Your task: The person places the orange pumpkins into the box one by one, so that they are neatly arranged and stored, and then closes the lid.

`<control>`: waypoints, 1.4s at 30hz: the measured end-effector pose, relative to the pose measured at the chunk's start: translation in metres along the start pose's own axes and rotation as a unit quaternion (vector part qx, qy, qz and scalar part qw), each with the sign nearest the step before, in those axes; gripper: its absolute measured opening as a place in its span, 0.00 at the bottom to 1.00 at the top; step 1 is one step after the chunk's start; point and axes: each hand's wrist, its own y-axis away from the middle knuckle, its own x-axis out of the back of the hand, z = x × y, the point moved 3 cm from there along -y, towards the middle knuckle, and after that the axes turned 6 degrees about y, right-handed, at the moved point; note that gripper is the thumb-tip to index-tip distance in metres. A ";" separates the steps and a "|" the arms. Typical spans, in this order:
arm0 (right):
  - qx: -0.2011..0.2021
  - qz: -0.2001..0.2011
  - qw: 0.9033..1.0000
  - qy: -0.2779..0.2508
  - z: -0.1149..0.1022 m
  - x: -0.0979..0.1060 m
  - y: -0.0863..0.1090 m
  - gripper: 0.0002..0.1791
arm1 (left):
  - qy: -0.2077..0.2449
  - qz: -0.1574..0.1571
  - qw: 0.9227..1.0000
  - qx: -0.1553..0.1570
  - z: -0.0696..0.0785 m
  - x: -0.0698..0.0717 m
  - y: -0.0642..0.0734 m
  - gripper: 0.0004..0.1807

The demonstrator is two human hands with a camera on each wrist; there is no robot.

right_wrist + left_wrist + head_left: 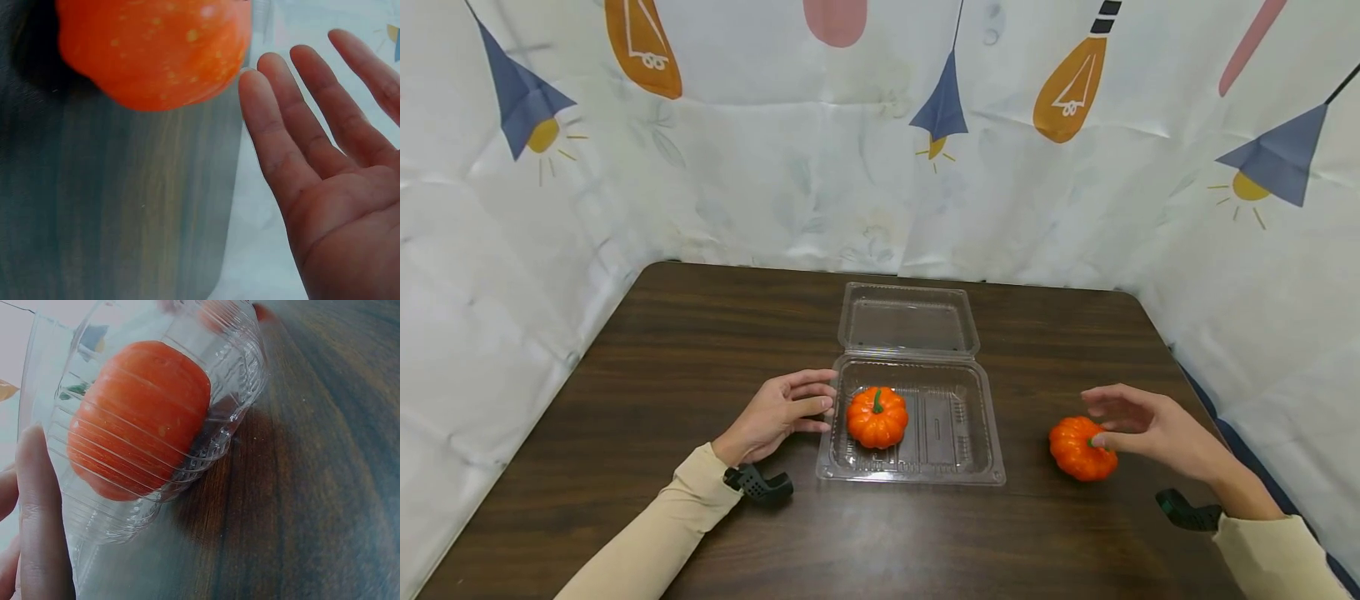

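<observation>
A small orange pumpkin [877,418] with a green stem sits in the left part of a clear plastic clamshell box [940,480]. My left hand [778,417] is at the box's left rim, fingers loosely extended. In the left wrist view, that pumpkin [140,419] shows through the ribbed clear wall, beside a fingertip. A second orange pumpkin [1075,454] lies on the table to the right of the box. Over its right side is my right hand [1157,429], thumb overlapping the stem area. The right wrist view has the fingers [287,106] spread beside this pumpkin [156,50].
The box's lid [910,321] is folded back towards the far edge of the dark wood table [737,317]. White cloth [775,183] printed with lamps and bulbs hangs around the table's back and sides. Each wrist wears a black band [760,483].
</observation>
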 end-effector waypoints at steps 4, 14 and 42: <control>0.001 -0.004 1.000 0.006 0.004 -0.002 0.003 0.28 | -0.004 0.001 1.000 0.000 0.000 0.001 0.000 0.35; 0.016 -0.020 1.000 0.001 0.013 -0.007 0.010 0.32 | -0.003 0.001 1.000 0.002 0.000 0.001 0.002 0.35; 0.038 -0.032 0.997 -0.056 0.030 -0.024 0.013 0.37 | -0.002 -0.004 1.000 0.005 0.000 -0.001 0.002 0.35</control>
